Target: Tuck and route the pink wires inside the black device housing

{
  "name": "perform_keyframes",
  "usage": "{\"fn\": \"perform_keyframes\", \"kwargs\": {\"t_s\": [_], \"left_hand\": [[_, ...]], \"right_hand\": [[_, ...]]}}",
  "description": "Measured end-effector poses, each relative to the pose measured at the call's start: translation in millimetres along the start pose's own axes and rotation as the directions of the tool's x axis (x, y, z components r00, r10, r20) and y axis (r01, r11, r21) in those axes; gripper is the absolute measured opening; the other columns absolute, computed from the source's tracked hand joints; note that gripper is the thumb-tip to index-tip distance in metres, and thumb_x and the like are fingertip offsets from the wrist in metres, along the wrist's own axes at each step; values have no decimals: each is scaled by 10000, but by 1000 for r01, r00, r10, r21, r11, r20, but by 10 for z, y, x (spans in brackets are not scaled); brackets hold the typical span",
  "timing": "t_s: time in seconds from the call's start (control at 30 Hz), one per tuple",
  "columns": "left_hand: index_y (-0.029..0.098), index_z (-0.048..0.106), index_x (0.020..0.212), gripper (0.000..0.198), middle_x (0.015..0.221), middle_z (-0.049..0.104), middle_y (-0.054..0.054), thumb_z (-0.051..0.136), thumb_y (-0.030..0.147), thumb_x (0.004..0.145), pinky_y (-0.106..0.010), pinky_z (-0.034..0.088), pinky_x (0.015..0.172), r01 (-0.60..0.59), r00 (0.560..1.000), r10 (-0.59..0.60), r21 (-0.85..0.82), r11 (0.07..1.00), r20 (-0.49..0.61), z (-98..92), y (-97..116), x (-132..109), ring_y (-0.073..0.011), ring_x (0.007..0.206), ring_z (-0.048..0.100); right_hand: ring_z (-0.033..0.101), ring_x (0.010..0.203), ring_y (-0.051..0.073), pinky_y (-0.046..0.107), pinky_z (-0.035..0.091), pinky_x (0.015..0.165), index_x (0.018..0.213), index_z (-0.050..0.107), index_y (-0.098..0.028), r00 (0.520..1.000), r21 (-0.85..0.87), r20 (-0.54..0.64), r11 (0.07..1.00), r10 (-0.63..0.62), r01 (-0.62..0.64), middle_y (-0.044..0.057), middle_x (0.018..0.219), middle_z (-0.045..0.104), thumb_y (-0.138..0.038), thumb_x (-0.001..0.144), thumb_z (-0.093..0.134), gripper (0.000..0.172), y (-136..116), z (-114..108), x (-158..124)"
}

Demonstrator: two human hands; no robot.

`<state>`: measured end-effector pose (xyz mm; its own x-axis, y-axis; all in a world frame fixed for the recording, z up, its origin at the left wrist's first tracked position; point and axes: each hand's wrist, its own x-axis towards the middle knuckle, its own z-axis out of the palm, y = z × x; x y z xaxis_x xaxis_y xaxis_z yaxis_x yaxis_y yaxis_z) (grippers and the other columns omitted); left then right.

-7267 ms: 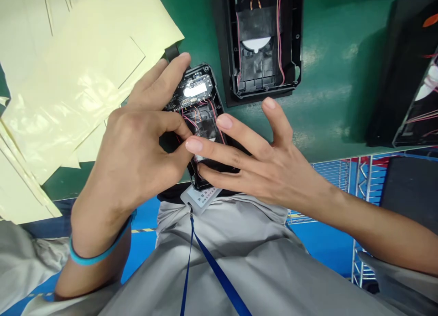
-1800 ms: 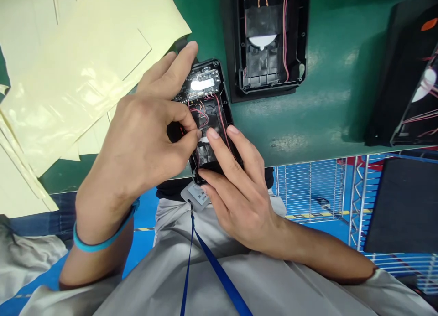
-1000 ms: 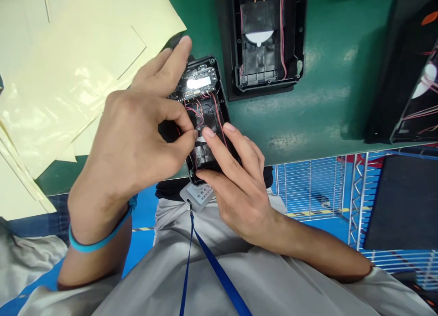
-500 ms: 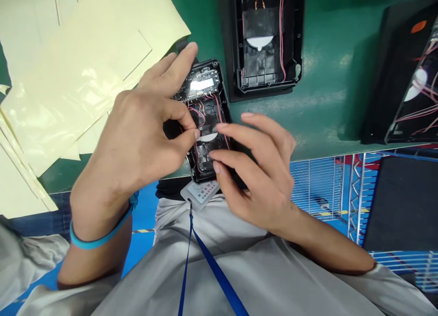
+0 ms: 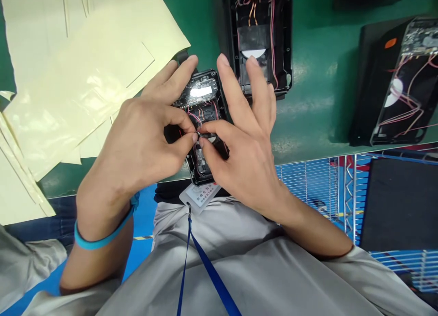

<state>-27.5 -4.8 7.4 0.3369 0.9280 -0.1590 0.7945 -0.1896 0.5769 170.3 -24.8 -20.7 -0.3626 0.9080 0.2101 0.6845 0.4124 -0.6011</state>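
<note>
An open black plastic housing lies under both hands, with a circuit board with a lit white display at its far end. Thin pink and red wires run through it. My left hand curls over its left side, and my right hand comes in from the right. Their thumbs and index fingers meet at the wires, hiding the pinched spot. The right hand's other fingers spread upward, over the rim of a second housing.
A second open housing and a third with wires lie on the green bench. Cream sheets overlap at the left. Below the bench edge are a blue wire rack and my ID badge.
My right hand has moved in from over the housing's lower part, its fingertips now meeting my left fingertips at the wires. Its other fingers have spread upward. The view has shifted slightly.
</note>
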Motion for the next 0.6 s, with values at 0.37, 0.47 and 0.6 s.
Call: {"fn": "perform_keyframes", "kwargs": {"t_s": [0.37, 0.47, 0.6], "left_hand": [[306, 800, 828, 320, 1728, 276, 266, 522, 340, 985, -232, 286, 1447, 0, 1000, 0, 26, 1000, 1, -15, 16, -3, -177, 1712, 259], [307, 793, 826, 326, 1733, 272, 262, 512, 332, 988, -218, 285, 1440, -8, 1000, 8, 33, 999, 6, -16, 14, 2, -162, 1712, 255], [305, 798, 849, 325, 1737, 290, 235, 506, 323, 992, -212, 271, 1442, -8, 1000, 8, 25, 1000, 3, -22, 7, 5, -150, 1710, 254]], "right_hand": [[223, 1709, 398, 738, 66, 1395, 966, 763, -236, 1000, 15, -11, 1000, 27, -26, 70, 1780, 376, -216, 1024, 686, 98, 16, 44, 7], [260, 1701, 366, 718, 71, 1401, 979, 759, -248, 1000, 4, -22, 1000, 22, -22, 67, 1763, 408, -245, 1036, 682, 96, 7, 31, 3], [261, 1700, 370, 702, 72, 1400, 931, 769, -239, 1000, -1, -14, 1000, 20, -20, 60, 1760, 414, -233, 1044, 660, 157, -3, 21, 26]]}}
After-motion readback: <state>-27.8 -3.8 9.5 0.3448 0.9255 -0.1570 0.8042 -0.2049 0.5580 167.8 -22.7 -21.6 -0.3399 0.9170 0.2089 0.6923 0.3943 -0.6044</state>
